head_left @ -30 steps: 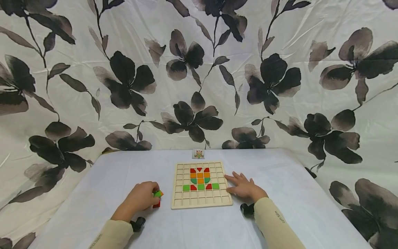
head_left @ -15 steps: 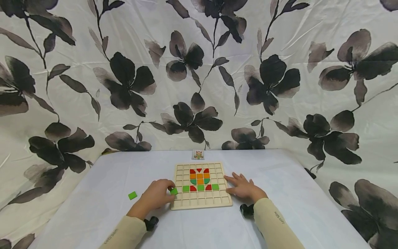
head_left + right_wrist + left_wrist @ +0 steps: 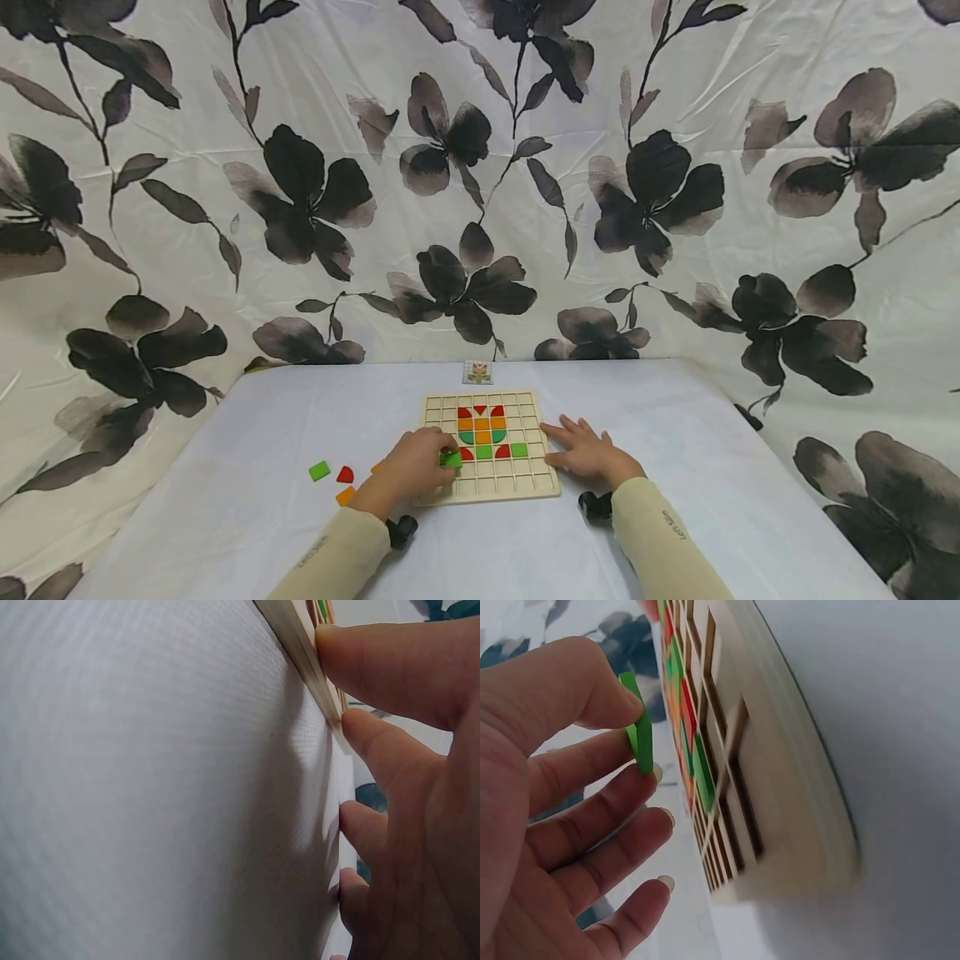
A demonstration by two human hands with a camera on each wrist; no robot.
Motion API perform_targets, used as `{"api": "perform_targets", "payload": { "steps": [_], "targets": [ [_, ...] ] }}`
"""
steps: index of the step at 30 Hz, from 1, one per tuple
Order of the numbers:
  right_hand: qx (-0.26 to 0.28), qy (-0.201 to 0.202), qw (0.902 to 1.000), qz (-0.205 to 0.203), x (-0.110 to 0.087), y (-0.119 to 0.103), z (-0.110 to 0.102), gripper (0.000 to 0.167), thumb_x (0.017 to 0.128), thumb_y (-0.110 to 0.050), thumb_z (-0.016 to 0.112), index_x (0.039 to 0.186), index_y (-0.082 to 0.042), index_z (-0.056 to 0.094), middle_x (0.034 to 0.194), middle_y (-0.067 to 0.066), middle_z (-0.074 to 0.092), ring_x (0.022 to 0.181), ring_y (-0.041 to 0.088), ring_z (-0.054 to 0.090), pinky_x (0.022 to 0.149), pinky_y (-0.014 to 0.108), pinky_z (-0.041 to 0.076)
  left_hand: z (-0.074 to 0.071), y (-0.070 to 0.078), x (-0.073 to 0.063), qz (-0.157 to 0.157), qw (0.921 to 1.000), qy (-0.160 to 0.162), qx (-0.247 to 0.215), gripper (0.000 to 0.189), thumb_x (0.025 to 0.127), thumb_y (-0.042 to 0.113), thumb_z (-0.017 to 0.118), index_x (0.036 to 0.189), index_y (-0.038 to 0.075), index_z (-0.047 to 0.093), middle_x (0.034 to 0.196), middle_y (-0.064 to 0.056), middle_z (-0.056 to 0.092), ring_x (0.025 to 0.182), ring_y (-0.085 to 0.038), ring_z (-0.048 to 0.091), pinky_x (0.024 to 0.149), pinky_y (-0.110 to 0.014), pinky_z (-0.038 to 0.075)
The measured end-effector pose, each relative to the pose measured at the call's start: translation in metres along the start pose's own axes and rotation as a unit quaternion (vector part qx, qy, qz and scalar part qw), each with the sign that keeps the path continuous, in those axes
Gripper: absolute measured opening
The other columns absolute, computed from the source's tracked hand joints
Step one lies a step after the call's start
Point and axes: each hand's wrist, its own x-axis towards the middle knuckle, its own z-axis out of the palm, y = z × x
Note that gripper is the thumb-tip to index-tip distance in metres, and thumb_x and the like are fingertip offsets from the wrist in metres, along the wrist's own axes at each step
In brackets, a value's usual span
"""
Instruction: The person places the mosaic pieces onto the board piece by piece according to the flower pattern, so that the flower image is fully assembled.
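My left hand pinches a green square tile between thumb and forefinger, just over the lower left part of a wooden grid board. In the left wrist view the other fingers spread loosely below the tile. Red, orange and green tiles sit in the board's cells as a pattern. The left hand covers part of the board's left side. My right hand lies with fingers spread at the board's right edge; thumb and forefinger touch that edge in the right wrist view.
Left of the board lie loose pieces: a green tile, a red piece and an orange tile, with another orange piece partly behind the left hand. A small pattern card lies beyond the board on the white tabletop.
My left hand has carried the green tile rightward from the loose pieces to over the board, uncovering the red and orange pieces. The right hand stays at the board's edge.
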Motion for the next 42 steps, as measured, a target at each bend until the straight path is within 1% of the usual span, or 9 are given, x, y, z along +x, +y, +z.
{"api": "perform_targets", "payload": {
  "steps": [5, 9, 13, 16, 20, 25, 28, 32, 42],
  "targets": [
    [-0.001, -0.002, 1.0, 0.0, -0.001, 0.001, -0.001, 0.062, 0.092, -0.044, 0.055, 0.149, -0.031, 0.037, 0.161, 0.01, 0.021, 0.148, 0.042, 0.011, 0.111, 0.071, 0.004, 0.006, 0.012, 0.004, 0.007, 0.9999, -0.004, -0.007, 0.029, 0.078, 0.024, 0.075, 0.104, 0.012, 0.072, 0.091, 0.003, 0.063, 0.081, -0.016, 0.052, 0.087, -0.039, 0.047],
    [-0.002, -0.002, 1.0, 0.001, -0.001, 0.001, -0.001, 0.061, 0.092, -0.044, 0.055, 0.149, -0.031, 0.037, 0.161, 0.01, 0.021, 0.148, 0.043, 0.011, 0.111, 0.071, 0.004, 0.009, 0.02, 0.007, 0.013, 0.9997, -0.005, -0.019, 0.021, 0.079, 0.02, 0.074, 0.098, 0.012, 0.072, 0.085, 0.004, 0.062, 0.078, -0.016, 0.051, 0.086, -0.039, 0.045],
    [-0.003, 0.0, 1.0, 0.002, -0.001, 0.001, 0.0, 0.061, 0.092, -0.045, 0.055, 0.149, -0.032, 0.037, 0.161, 0.01, 0.022, 0.148, 0.042, 0.011, 0.111, 0.071, 0.005, 0.012, 0.027, 0.011, 0.014, 0.9998, -0.005, -0.012, 0.015, 0.079, 0.019, 0.073, 0.093, 0.013, 0.071, 0.078, 0.005, 0.059, 0.076, -0.017, 0.05, 0.082, -0.037, 0.04],
    [-0.005, 0.0, 1.0, 0.0, -0.001, 0.001, 0.0, 0.061, 0.092, -0.045, 0.055, 0.149, -0.031, 0.037, 0.161, 0.01, 0.022, 0.148, 0.043, 0.012, 0.111, 0.071, 0.005, 0.016, 0.029, 0.014, 0.01, 0.9999, -0.007, -0.008, 0.016, 0.078, 0.018, 0.074, 0.093, 0.013, 0.071, 0.077, 0.007, 0.058, 0.075, -0.016, 0.05, 0.083, -0.037, 0.041],
    [-0.008, -0.001, 1.0, -0.001, 0.0, 0.002, -0.001, 0.062, 0.092, -0.045, 0.055, 0.149, -0.031, 0.036, 0.161, 0.01, 0.021, 0.148, 0.043, 0.011, 0.111, 0.071, 0.005, 0.019, 0.032, 0.018, 0.009, 0.9998, -0.013, -0.011, 0.015, 0.077, 0.017, 0.075, 0.091, 0.013, 0.07, 0.075, 0.005, 0.058, 0.075, -0.017, 0.05, 0.092, -0.043, 0.041],
    [-0.008, -0.002, 1.0, -0.002, 0.0, 0.002, -0.001, 0.062, 0.092, -0.045, 0.055, 0.149, -0.031, 0.036, 0.161, 0.01, 0.022, 0.148, 0.043, 0.011, 0.111, 0.072, 0.005, 0.022, 0.035, 0.021, 0.016, 0.9997, -0.019, -0.004, 0.012, 0.077, 0.015, 0.076, 0.087, 0.013, 0.069, 0.073, 0.005, 0.057, 0.075, -0.018, 0.051, 0.105, -0.052, 0.037],
    [-0.007, 0.0, 1.0, -0.001, -0.001, 0.001, -0.001, 0.062, 0.092, -0.045, 0.055, 0.149, -0.031, 0.036, 0.161, 0.01, 0.022, 0.148, 0.042, 0.011, 0.111, 0.071, 0.005, 0.023, 0.036, 0.022, 0.019, 0.9996, -0.02, 0.003, 0.012, 0.077, 0.015, 0.076, 0.086, 0.014, 0.069, 0.073, 0.005, 0.057, 0.075, -0.018, 0.05, 0.102, -0.048, 0.04],
    [-0.007, 0.001, 1.0, 0.001, -0.001, 0.0, -0.001, 0.061, 0.092, -0.046, 0.054, 0.149, -0.032, 0.036, 0.161, 0.009, 0.022, 0.148, 0.042, 0.012, 0.111, 0.071, 0.005, 0.024, 0.037, 0.023, 0.023, 0.9993, -0.02, 0.024, 0.013, 0.078, 0.017, 0.076, 0.09, 0.013, 0.071, 0.079, 0.004, 0.06, 0.076, -0.016, 0.05, 0.09, -0.041, 0.044],
    [-0.003, 0.0, 1.0, 0.0, -0.001, 0.001, -0.001, 0.062, 0.092, -0.045, 0.055, 0.149, -0.03, 0.037, 0.161, 0.01, 0.022, 0.148, 0.043, 0.011, 0.111, 0.071, 0.005, 0.022, 0.039, 0.019, 0.03, 0.9986, -0.02, 0.038, 0.021, 0.082, 0.019, 0.074, 0.102, 0.013, 0.074, 0.093, 0.001, 0.066, 0.083, -0.015, 0.053, 0.09, -0.035, 0.051]
  ]
}}
